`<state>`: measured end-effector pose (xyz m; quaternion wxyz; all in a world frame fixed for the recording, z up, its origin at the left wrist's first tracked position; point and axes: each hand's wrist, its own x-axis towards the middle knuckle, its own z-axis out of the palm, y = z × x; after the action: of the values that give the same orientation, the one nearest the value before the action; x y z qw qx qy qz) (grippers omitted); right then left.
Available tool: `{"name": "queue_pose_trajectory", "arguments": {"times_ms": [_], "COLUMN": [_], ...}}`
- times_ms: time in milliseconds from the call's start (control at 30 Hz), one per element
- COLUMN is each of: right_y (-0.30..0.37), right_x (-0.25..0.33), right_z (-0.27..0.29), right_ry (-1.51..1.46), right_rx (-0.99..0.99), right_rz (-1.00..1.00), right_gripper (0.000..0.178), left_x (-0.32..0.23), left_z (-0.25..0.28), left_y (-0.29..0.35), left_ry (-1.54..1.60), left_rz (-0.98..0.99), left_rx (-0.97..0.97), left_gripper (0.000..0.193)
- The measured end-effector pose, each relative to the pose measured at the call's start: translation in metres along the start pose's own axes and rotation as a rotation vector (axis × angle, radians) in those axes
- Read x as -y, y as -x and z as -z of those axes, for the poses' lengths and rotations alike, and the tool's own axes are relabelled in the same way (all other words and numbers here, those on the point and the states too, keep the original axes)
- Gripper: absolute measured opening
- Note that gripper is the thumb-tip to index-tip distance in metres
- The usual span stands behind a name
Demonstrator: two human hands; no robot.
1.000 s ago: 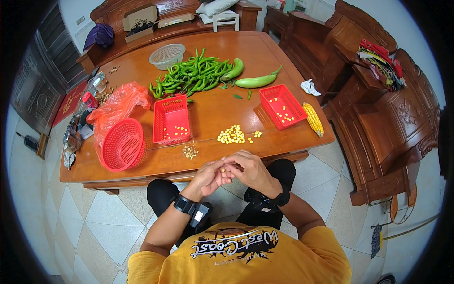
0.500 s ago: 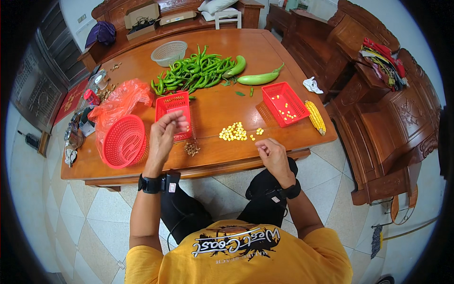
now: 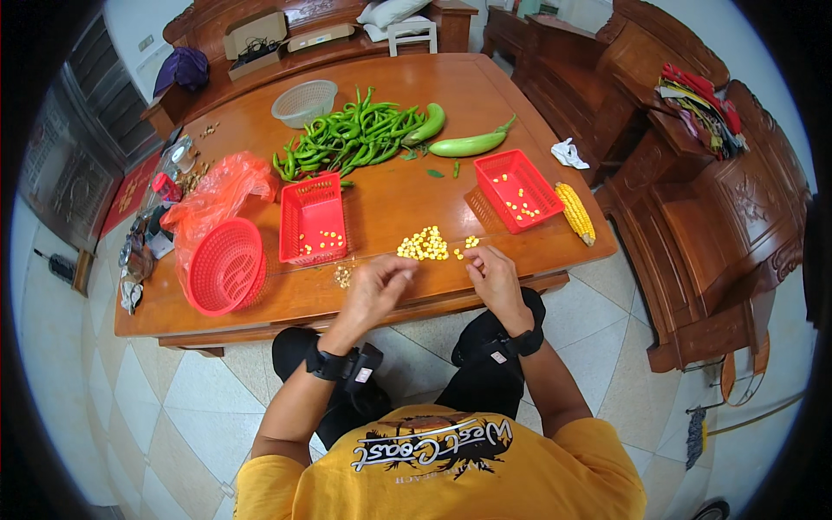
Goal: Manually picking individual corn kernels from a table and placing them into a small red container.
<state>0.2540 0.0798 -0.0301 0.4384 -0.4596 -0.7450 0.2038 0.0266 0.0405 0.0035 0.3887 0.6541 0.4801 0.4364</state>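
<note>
A pile of yellow corn kernels lies near the table's front edge, with a few loose kernels to its right. My left hand is just left of and in front of the pile, fingers loosely bent and apart, nothing visible in them. By the loose kernels, my right hand has its thumb and fingertips drawn together; whatever they hold is hidden. A red rectangular basket on the left and another red basket on the right each have several kernels on their bottoms.
A corn cob lies beside the right basket. Green peppers and pale green eggplants are behind. A round red basket, an orange plastic bag and brownish scraps are leftward. A pale colander stands farther back.
My left hand has moved right and toward me, from above the left rectangular basket to beside the kernel pile. Kernels inside that basket now show. My right hand has barely moved.
</note>
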Motion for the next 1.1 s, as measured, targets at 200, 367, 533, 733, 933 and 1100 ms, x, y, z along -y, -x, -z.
{"name": "queue_pose_trajectory", "arguments": {"times_ms": [200,367,533,733,933,1100], "right_y": [0.005,0.025,0.038,0.045,0.052,0.056], "right_x": [0.009,0.012,0.01,0.008,0.005,0.007], "right_z": [0.005,0.01,0.026,0.024,0.023,0.021], "right_ry": [-0.029,-0.217,-0.225,-0.263,-0.296,-0.302], "right_rx": [-0.025,-0.05,-0.051,-0.048,-0.043,-0.024], "right_rz": [-0.019,-0.194,-0.24,-0.255,-0.25,-0.279], "right_gripper": [0.021,0.019,0.017,0.015,0.014,0.015], "left_x": [-0.01,0.012,0.012,0.013,0.02,0.009], "left_z": [-0.034,-0.054,-0.052,-0.056,-0.056,-0.057], "left_y": [-0.021,-0.047,-0.055,-0.058,-0.052,-0.051], "left_ry": [-0.281,-0.435,-0.522,-0.546,-0.535,-0.482], "left_rz": [-0.168,-0.27,-0.237,-0.21,-0.236,-0.174], "left_rx": [0.023,0.064,0.037,0.023,0.05,0.072], "left_gripper": [0.014,0.014,0.015,0.013,0.013,0.011]}}
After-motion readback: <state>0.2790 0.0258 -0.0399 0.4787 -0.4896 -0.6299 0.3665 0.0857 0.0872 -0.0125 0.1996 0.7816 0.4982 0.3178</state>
